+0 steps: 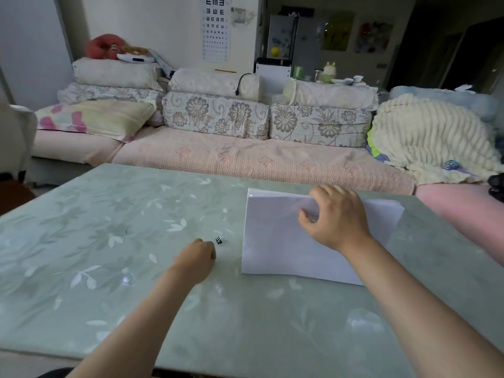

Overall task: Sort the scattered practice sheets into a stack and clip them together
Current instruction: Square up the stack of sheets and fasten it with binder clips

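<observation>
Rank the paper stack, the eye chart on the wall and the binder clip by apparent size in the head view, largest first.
1. paper stack
2. eye chart, far off, so its true size is unsure
3. binder clip, by far the smallest

The table (109, 241) is gleaming pale green, scattered with white leaf shapes. The stack of sheets (272, 241) is showing plain white, the clip (220, 239) black. The sofa (218, 159) is wearing pink, its cushions (215, 115) cream with grey-brown flowers, one pillow (95, 118) yellow with pink blotches, the blanket (425, 137) ribbed cream.
</observation>
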The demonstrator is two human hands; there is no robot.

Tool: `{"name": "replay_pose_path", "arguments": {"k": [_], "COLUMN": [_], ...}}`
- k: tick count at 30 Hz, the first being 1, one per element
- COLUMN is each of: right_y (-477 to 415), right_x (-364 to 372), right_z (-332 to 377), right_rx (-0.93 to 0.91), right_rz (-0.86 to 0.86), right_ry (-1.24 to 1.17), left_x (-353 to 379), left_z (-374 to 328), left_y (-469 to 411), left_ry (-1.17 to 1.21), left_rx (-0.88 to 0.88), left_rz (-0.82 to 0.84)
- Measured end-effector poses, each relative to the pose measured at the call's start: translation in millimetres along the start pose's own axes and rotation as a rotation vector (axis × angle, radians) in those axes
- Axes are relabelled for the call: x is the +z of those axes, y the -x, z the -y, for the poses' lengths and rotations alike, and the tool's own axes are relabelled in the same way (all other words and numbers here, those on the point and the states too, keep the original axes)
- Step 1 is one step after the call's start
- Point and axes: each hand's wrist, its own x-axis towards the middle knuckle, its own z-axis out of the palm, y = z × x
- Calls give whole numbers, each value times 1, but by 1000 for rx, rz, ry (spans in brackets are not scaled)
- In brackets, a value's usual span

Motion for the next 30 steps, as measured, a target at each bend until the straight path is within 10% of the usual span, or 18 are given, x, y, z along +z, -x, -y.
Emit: {"name": "replay_pose_path", "arguments": {"k": [6, 18, 25, 30], "right_y": [-1, 1, 3, 3], "right_x": [-2, 0, -2, -3], "right_z": [-2, -9, -9, -12], "right_rx": [-7, -39, -46, -59], "right_rz": [41, 53, 28, 54], "right_ry": [-15, -40, -36, -85], "left_x": [-8, 14, -102, -95], "left_z": [-56, -163, -161, -168], "left_y": [46, 34, 18, -1], "left_ry": [44, 131, 29, -296], "left_rx": [278, 570, 620, 555], "left_rz": [313, 268, -670, -446]}}
